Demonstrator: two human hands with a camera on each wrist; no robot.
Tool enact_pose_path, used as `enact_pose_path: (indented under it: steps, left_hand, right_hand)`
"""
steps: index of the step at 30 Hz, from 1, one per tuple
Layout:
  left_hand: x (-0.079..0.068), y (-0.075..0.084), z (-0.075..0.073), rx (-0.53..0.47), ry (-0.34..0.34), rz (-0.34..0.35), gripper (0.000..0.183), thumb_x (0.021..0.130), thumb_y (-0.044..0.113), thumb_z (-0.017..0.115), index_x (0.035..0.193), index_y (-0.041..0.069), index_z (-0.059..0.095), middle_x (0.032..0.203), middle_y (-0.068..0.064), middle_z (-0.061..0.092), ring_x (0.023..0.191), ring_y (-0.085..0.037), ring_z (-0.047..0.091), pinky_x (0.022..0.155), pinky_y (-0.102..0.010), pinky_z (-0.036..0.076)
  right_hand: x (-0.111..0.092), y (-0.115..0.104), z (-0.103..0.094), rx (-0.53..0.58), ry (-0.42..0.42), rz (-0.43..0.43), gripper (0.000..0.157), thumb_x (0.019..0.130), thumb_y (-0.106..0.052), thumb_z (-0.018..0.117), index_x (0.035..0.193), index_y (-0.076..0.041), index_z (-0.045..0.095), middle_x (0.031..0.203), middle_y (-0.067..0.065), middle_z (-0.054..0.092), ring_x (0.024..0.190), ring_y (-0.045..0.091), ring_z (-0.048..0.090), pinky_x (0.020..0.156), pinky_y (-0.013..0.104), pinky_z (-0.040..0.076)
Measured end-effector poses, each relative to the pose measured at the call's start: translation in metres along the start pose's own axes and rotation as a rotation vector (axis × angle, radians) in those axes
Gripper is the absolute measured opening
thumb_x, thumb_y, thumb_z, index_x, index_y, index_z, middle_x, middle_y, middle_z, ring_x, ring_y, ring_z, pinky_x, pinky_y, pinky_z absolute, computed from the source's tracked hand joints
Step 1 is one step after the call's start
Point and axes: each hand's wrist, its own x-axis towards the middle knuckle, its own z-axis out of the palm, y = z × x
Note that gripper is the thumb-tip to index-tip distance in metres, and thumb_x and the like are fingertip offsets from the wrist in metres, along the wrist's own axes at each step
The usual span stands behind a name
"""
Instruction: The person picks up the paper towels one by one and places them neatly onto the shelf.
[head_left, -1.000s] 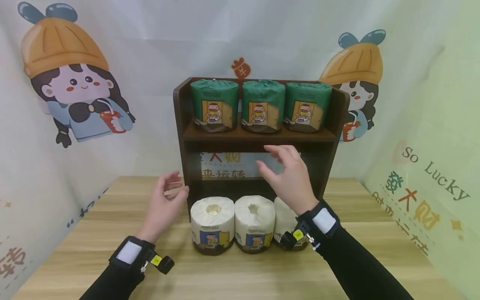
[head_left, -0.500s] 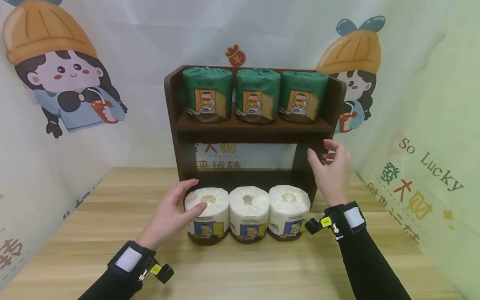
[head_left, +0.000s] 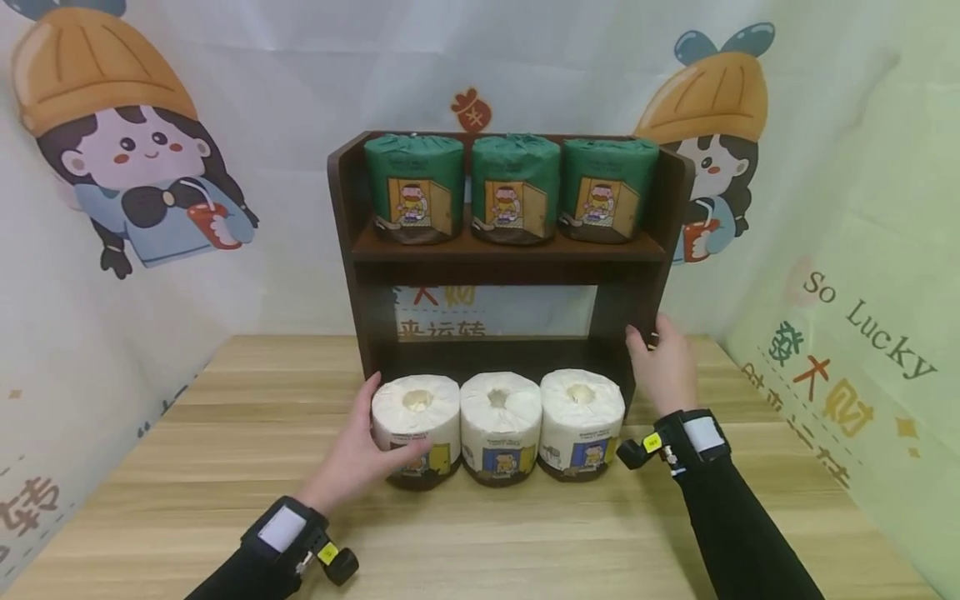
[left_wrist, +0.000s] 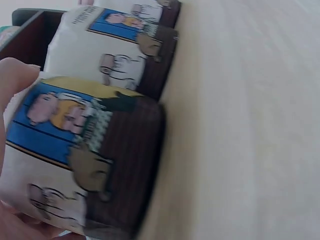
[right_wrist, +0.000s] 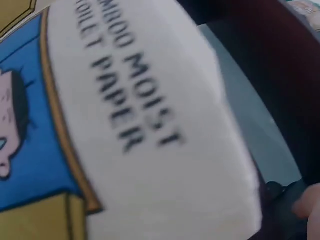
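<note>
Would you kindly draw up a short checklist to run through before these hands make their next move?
1. Left hand placed on the leftmost white roll: ok, thumb across its printed front and fingers at its outer side.
2. Right hand gripping the rack's right side panel: cannot tell; it is at the panel, but the contact is partly hidden.
3. Right hand on a white roll: not ok, a gap separates it from the rightmost one.
4. White rolls upright: ok, all three stand in a row.
5. Green rolls upright: ok, three stand on the rack's upper shelf.
</note>
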Motion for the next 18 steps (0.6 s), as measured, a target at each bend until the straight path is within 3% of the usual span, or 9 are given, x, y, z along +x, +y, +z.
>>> enact_pose_path:
  steps: [6,18]
  left_hand:
    - [-0.001,-0.011,0.004,-0.021,-0.010,0.000,0.129,0.070,0.042,0.090,0.157,0.013,0.000,0.147,-0.020,0.034,0.128,-0.029,0.038,0.109,-0.056,0.031]
    - [-0.005,-0.017,0.006,-0.044,-0.012,0.050,0.124,0.065,0.030,0.095,0.155,0.013,0.011,0.140,-0.013,0.044,0.120,-0.025,0.047,0.106,-0.055,0.036]
  right_hand:
    - [-0.003,0.005,0.006,-0.033,0.046,-0.007,0.026,0.104,-0.019,0.052,0.120,0.001,0.058,0.120,0.023,0.062,0.103,0.038,0.060,0.081,0.057,0.056]
    - [-0.002,0.008,0.009,-0.063,0.067,-0.034,0.024,0.104,-0.019,0.053,0.116,0.001,0.059,0.116,0.023,0.064,0.101,0.038,0.061,0.079,0.056,0.056]
